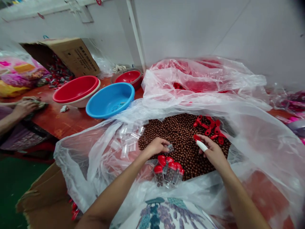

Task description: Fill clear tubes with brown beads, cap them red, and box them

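My left hand [157, 147] is closed around a small clear plastic container [170, 148], low over a heap of small round brown balls [176, 130]. Between the fingers of my right hand [213, 154] is a red cap [196, 137]; a white cover [202, 146] sits on one of its digits. More loose red caps [209, 125] lie on the balls at the far right of the heap. Clear containers with no caps [126, 141] are piled to the left. Nearest my body, several red-capped containers [170, 171] lie together, with brown balls visible inside.
A clear plastic sheet [95, 152] surrounds the heap. Behind it is a bag of red pieces [202, 76]. A blue basin [111, 100] and a red basin [76, 89] stand on the red table [57, 124], near a cardboard box [73, 57]. Another person's hands [26, 106] are at left.
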Demonstrator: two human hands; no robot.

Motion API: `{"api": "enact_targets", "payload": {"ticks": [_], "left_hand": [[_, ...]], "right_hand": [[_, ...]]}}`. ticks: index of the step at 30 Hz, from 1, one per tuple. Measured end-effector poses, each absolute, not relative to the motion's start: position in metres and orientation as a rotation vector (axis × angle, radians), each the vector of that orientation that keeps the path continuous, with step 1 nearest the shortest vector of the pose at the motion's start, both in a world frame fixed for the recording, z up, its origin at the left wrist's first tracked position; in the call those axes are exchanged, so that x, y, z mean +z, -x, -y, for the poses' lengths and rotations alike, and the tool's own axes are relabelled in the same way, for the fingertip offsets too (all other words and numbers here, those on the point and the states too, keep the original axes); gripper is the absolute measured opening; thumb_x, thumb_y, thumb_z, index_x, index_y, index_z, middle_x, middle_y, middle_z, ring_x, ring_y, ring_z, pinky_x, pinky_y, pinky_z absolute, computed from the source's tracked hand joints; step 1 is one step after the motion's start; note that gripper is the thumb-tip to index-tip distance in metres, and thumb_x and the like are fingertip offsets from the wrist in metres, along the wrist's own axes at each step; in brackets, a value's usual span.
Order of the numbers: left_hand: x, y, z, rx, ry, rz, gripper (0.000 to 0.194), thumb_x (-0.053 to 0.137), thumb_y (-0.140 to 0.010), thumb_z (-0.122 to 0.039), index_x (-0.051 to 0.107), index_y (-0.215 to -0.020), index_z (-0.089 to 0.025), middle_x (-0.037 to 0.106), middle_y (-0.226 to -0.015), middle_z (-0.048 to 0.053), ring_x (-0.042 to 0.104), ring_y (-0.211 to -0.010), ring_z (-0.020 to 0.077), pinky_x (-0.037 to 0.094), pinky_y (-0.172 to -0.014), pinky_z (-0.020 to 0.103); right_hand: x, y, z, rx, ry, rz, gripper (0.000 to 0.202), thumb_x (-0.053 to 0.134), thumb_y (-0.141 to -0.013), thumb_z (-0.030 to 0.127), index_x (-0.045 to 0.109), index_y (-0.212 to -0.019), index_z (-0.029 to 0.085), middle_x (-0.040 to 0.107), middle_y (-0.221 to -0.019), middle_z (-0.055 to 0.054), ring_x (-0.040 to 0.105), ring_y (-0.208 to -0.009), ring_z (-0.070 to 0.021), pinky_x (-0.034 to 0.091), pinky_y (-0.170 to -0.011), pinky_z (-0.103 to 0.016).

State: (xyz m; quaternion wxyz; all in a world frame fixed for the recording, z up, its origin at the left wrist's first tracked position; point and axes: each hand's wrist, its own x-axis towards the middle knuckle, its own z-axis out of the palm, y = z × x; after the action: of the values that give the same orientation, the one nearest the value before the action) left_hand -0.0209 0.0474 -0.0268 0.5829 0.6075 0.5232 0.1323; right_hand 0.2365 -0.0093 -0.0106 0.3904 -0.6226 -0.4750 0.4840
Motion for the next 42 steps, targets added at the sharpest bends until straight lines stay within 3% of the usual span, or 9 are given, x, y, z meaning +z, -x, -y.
{"api": "enact_targets", "payload": {"ticks": [5, 8, 12, 16, 20, 23, 28, 34, 42], "left_hand": [[-0.037, -0.006, -0.051, 0.324, -1.439, -1.150, 0.036, 0.069, -0.056, -0.018, 0.071, -0.092, -0.016, 0.068, -0.080, 0.001, 0.058, -0.072, 0.0164, 0.044, -0.069, 0.027], [-0.038, -0.014, -0.051, 0.358, -1.423, -1.070, 0.038, 0.069, -0.058, -0.018, 0.069, -0.096, -0.015, 0.067, -0.080, 0.002, 0.058, -0.073, 0.0150, 0.044, -0.071, 0.026], [-0.036, -0.014, -0.047, 0.455, -1.229, -0.940, 0.040, 0.072, -0.059, -0.019, 0.068, -0.098, -0.014, 0.067, -0.083, 0.003, 0.058, -0.075, 0.0141, 0.045, -0.077, 0.027], [-0.029, -0.014, -0.042, 0.519, -1.038, -0.904, 0.045, 0.078, -0.053, -0.021, 0.068, -0.097, -0.013, 0.068, -0.088, 0.005, 0.060, -0.078, 0.0152, 0.044, -0.082, 0.032], [-0.013, -0.014, -0.037, 0.540, -0.905, -0.770, 0.047, 0.079, -0.054, -0.022, 0.066, -0.098, -0.012, 0.067, -0.093, 0.008, 0.061, -0.080, 0.0168, 0.045, -0.083, 0.034], [0.001, -0.013, -0.032, 0.574, -0.929, -0.745, 0.042, 0.078, -0.057, -0.019, 0.066, -0.097, -0.013, 0.067, -0.092, 0.007, 0.061, -0.083, 0.0161, 0.044, -0.084, 0.032], [0.018, -0.013, -0.020, 0.597, -1.011, -0.748, 0.038, 0.075, -0.062, -0.019, 0.064, -0.099, -0.014, 0.066, -0.096, 0.008, 0.060, -0.086, 0.0161, 0.043, -0.084, 0.031], [0.025, -0.013, -0.002, 0.613, -1.007, -0.793, 0.039, 0.072, -0.066, -0.023, 0.062, -0.103, -0.015, 0.065, -0.096, 0.007, 0.059, -0.085, 0.0159, 0.043, -0.082, 0.031], [0.030, -0.018, 0.009, 0.658, -1.072, -0.894, 0.038, 0.073, -0.064, -0.022, 0.065, -0.100, -0.013, 0.065, -0.100, 0.007, 0.058, -0.086, 0.0162, 0.043, -0.081, 0.027]], "right_hand": [[-0.010, -0.232, 0.014, 1.270, 1.527, 1.122, 0.052, 0.053, -0.075, 0.033, 0.045, -0.125, 0.020, 0.062, -0.082, -0.003, 0.042, -0.041, -0.0067, 0.030, -0.033, -0.019], [-0.011, -0.237, 0.020, 1.282, 1.480, 1.000, 0.049, 0.053, -0.077, 0.032, 0.047, -0.125, 0.022, 0.064, -0.089, -0.005, 0.047, -0.047, -0.0081, 0.034, -0.036, -0.019], [-0.013, -0.242, 0.029, 1.380, 1.339, 0.774, 0.056, 0.065, -0.072, 0.030, 0.048, -0.125, 0.025, 0.061, -0.110, -0.006, 0.061, -0.075, -0.0137, 0.050, -0.060, -0.025], [-0.010, -0.239, 0.035, 1.474, 1.256, 0.639, 0.053, 0.071, -0.067, 0.027, 0.056, -0.117, 0.026, 0.063, -0.110, -0.004, 0.063, -0.089, -0.0179, 0.052, -0.076, -0.030], [-0.002, -0.233, 0.038, 1.554, 1.266, 0.600, 0.049, 0.073, -0.065, 0.029, 0.061, -0.112, 0.024, 0.067, -0.102, -0.006, 0.064, -0.073, -0.0152, 0.051, -0.058, -0.024], [0.002, -0.228, 0.038, 1.509, 1.297, 0.665, 0.043, 0.067, -0.071, 0.037, 0.061, -0.110, 0.020, 0.068, -0.097, -0.008, 0.052, -0.049, -0.0075, 0.035, -0.036, -0.017], [0.010, -0.216, 0.036, 1.440, 1.287, 0.703, 0.042, 0.056, -0.079, 0.048, 0.062, -0.110, 0.021, 0.068, -0.081, -0.005, 0.038, -0.042, -0.0056, 0.023, -0.032, -0.017], [0.015, -0.207, 0.038, 1.548, 1.183, 0.736, 0.050, 0.071, -0.068, 0.035, 0.060, -0.115, 0.023, 0.067, -0.087, -0.004, 0.056, -0.067, -0.0130, 0.046, -0.059, -0.025], [0.014, -0.197, 0.041, 1.228, 1.334, 1.043, 0.034, 0.061, -0.077, 0.040, 0.064, -0.105, 0.022, 0.067, -0.097, -0.005, 0.059, -0.083, -0.0187, 0.046, -0.073, -0.031]]}}
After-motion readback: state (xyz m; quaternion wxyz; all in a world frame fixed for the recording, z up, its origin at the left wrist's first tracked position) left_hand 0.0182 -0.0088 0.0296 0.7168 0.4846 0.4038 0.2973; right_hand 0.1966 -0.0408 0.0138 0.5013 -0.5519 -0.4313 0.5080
